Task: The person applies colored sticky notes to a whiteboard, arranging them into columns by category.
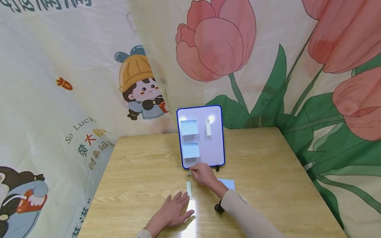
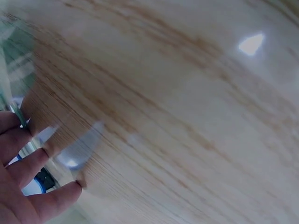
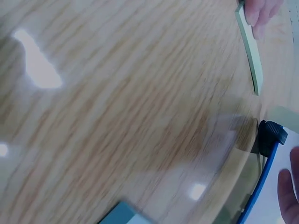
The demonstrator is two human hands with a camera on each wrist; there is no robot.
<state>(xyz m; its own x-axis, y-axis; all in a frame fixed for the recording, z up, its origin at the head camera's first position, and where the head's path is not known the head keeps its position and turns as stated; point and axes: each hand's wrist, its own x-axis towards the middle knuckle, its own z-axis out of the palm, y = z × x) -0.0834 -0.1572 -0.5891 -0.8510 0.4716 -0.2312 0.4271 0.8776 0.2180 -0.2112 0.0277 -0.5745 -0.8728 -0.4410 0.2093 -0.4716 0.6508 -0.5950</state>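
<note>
A small whiteboard (image 1: 202, 138) with a blue frame stands tilted back on the wooden table. Two light blue sticky notes (image 1: 189, 127) are stuck down its left side and a narrow pale sticky note (image 1: 208, 128) on its right. My right hand (image 1: 203, 175) is at the board's lower left corner, thumb and fingers pinching a pale narrow sticky note (image 1: 189, 173), mostly hidden. Spread out low over the table, my left hand (image 1: 175, 210) has its fingertips at the near end of a pale green pad of narrow sticky notes (image 3: 251, 51).
A blue sticky-note pad (image 1: 228, 184) lies on the table, partly behind my right wrist. Black feet (image 1: 217, 168) support the board's lower edge. A printed cloth (image 1: 253, 82) with tulips hangs behind the table. Under my right wrist shows a black device (image 1: 219, 208).
</note>
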